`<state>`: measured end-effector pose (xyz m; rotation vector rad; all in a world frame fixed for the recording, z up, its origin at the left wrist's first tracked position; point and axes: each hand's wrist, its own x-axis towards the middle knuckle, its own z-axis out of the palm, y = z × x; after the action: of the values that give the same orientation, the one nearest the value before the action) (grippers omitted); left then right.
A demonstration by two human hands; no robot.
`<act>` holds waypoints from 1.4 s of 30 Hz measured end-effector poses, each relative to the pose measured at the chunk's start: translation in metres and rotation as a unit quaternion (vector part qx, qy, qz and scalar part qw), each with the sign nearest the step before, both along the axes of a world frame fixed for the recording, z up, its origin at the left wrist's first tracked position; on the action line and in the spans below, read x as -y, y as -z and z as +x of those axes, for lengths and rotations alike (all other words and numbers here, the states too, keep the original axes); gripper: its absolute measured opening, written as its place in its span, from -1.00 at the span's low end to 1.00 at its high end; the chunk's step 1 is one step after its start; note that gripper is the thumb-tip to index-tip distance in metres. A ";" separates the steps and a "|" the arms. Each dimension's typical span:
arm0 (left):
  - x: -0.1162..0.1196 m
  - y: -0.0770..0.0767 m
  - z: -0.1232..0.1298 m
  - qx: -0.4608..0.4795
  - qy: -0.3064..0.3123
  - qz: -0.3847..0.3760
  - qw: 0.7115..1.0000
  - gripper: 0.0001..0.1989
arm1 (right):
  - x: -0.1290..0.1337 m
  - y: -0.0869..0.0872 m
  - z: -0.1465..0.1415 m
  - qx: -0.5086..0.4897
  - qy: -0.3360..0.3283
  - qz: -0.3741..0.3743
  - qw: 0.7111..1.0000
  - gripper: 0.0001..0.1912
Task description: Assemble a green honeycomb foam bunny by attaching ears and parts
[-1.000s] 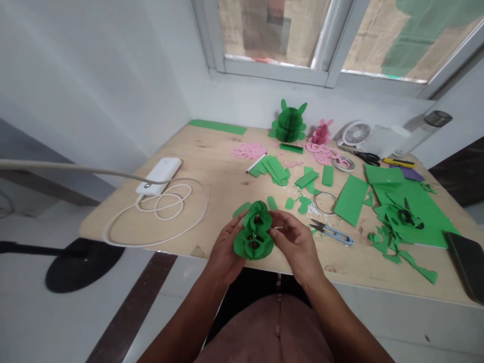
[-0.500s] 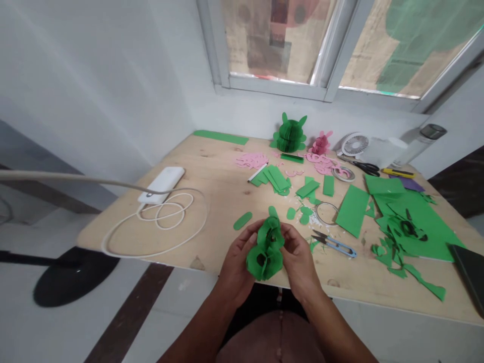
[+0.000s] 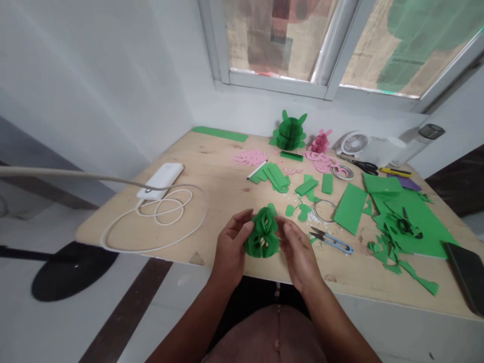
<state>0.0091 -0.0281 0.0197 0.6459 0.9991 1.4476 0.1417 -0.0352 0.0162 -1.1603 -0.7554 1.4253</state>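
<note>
A small green paper honeycomb figure (image 3: 261, 240) stands upright between my hands near the table's front edge. My left hand (image 3: 231, 248) grips its left side, thumb in front. At its right side, my right hand (image 3: 298, 249) has its thumb and fingers against the paper. Just behind the figure, a green rounded piece (image 3: 271, 207) shows in part. Small green cut pieces (image 3: 303, 212) and blue thread snips (image 3: 333, 239) lie to the right of my hands.
Behind stand a larger green paper figure (image 3: 290, 132) and a pink one (image 3: 320, 141). Green sheets (image 3: 351, 207), scraps, tape rings, black scissors (image 3: 365, 165) and a yellow cutter (image 3: 396, 172) lie right. A white power bank (image 3: 161, 181) with a looped cable is left.
The green figure has moved up slightly and tipped upright, its folds now facing me. My hands have shifted with it, and the left one now covers the spot of a loose green oval.
</note>
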 end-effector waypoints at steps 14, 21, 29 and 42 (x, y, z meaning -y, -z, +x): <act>0.016 0.043 -0.015 -0.346 0.060 0.162 0.922 -0.33 | -0.006 0.020 0.000 0.156 -0.062 0.124 0.978 -0.56; 0.022 0.037 -0.021 -0.327 0.082 0.146 0.930 -0.25 | -0.002 0.011 0.008 0.169 -0.061 0.118 0.977 -0.59; 0.021 0.040 -0.016 -0.264 0.042 0.089 0.960 -0.37 | 0.002 0.011 0.009 0.236 -0.078 0.153 0.957 -0.58; 0.021 0.047 -0.020 -0.366 0.045 0.128 0.921 -0.44 | 0.005 0.015 0.002 0.332 -0.091 0.261 0.902 -0.55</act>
<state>-0.0107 -0.0488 -0.0271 1.4778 1.3269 1.2763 0.1435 -0.0400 0.0015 -1.1548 -1.6496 0.8530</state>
